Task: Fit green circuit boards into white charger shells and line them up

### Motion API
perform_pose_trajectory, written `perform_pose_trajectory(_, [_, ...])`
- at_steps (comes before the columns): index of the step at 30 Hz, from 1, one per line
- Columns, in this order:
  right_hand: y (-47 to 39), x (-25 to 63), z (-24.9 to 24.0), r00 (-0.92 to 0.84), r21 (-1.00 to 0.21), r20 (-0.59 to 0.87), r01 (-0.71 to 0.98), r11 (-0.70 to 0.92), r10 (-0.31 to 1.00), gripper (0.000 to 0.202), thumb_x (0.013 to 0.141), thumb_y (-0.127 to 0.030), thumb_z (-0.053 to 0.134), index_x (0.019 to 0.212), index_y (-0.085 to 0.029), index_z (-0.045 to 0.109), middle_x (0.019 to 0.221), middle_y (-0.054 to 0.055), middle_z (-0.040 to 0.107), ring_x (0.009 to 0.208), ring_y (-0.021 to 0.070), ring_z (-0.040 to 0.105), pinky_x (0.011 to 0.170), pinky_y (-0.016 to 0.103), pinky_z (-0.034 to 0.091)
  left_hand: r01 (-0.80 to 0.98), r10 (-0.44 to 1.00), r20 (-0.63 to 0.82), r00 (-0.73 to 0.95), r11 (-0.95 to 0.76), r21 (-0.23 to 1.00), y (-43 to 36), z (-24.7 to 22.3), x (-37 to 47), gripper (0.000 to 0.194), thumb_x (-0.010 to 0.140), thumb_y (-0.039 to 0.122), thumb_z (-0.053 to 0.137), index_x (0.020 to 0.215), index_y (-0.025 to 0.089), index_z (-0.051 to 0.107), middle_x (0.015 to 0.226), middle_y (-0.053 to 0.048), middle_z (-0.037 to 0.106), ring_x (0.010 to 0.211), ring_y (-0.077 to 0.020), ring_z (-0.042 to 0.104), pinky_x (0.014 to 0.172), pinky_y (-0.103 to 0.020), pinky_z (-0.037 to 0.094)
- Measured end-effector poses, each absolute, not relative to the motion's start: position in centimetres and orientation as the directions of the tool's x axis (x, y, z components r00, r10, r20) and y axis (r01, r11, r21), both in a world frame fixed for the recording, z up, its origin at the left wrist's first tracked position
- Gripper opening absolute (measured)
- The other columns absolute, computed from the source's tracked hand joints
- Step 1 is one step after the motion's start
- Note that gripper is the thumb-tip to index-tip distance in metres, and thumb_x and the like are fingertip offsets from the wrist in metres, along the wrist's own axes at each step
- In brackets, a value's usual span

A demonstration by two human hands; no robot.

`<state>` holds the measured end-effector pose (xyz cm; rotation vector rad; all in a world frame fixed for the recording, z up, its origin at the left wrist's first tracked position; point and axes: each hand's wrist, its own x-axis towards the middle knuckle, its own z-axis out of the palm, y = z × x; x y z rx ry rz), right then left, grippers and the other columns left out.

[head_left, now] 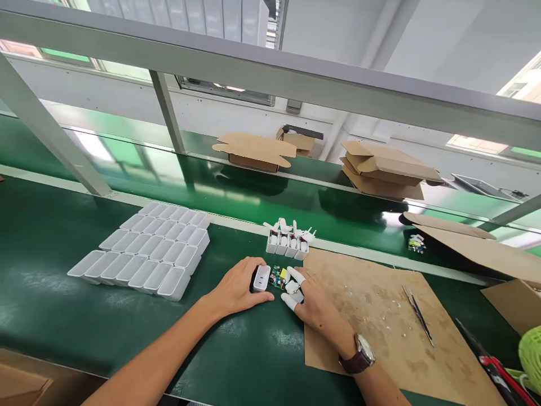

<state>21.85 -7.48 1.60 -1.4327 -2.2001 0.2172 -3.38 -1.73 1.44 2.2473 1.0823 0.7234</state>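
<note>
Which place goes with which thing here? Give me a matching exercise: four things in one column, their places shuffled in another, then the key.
Things
1. White plastic casing with two dark slots
2. Slim metal tweezers
3. Green circuit board with a yellow component
4. Open white rectangular plastic boxes

Places
A. On the stained brown cardboard sheet
B. In rows on the dark green tabletop, left of both hands
C. At the white-capped fingertips of the right hand
D. Between the thumb and fingers of the left hand

Pairs: 1-D, 2-A, 3-C, 4-B

Slotted white casing (262, 278), green circuit board (278, 277) beside
</note>
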Motion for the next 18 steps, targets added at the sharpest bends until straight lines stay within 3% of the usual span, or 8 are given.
perform_pose_trajectory(4, [-7.2, 21.0, 1.0, -0.264, -0.439, 0.376, 0.793, 0.422, 0.888, 0.054, 0.089, -0.016, 0.058, 0.143, -0.018, 0.053, 0.12, 0.015, 0.068, 0.109, 0.0314, 0.067, 0.093, 0.049, 0.061, 0.514, 0.816, 0.2, 0.542, -0.51, 0.689, -1.7, 1.9, -3.6, 0.082, 0.075, 0.039, 0.089, 0.142, 0.024, 0.045, 0.134, -0.012, 0.06, 0.122, -0.0344, 0.061, 0.103, -0.051, 0.053])
perform_pose_trajectory(8, [-7.3, 20.7, 2.6, -0.169, -0.5, 0.469, 0.759, 0.418, 0.867, 0.056, 0.086, -0.013, 0.056, 0.141, -0.024, 0.054, 0.115, 0.011, 0.068, 0.105, 0.0294, 0.068, 0.092, 0.048, 0.061, 0.46, 0.799, 0.151, 0.582, -0.476, 0.75, -1.5, 2.5, -4.1, 0.102, 0.072, 0.036, 0.091, 0.155, 0.026, 0.033, 0.136, -0.013, 0.058, 0.123, -0.0336, 0.06, 0.102, -0.051, 0.054])
perform_pose_trajectory(13, [-8.6, 20.7, 4.2, -0.176, -0.536, 0.602, 0.634, 0.557, 0.779, 0.062, 0.092, -0.015, 0.057, 0.15, -0.031, 0.041, 0.129, 0.01, 0.064, 0.121, 0.0283, 0.063, 0.102, 0.05, 0.058, 0.379, 0.809, 0.186, 0.557, -0.447, 0.81, -1.3, 1.7, -4.1, 0.085, 0.08, 0.024, 0.081, 0.153, 0.028, 0.037, 0.132, -0.009, 0.063, 0.117, -0.0278, 0.065, 0.103, -0.046, 0.056])
perform_pose_trajectory(18, [-9.4, 20.2, 4.1, -0.298, -0.36, 0.643, 0.696, 0.621, 0.706, 0.07, 0.091, -0.008, 0.054, 0.156, -0.025, 0.036, 0.135, 0.014, 0.061, 0.131, 0.0323, 0.057, 0.106, 0.054, 0.056, 0.324, 0.744, 0.416, 0.522, -0.625, 0.71, -1.7, 0.8, -3.4, 0.078, 0.089, 0.021, 0.071, 0.155, 0.03, 0.031, 0.137, -0.01, 0.062, 0.121, -0.0266, 0.063, 0.109, -0.048, 0.053])
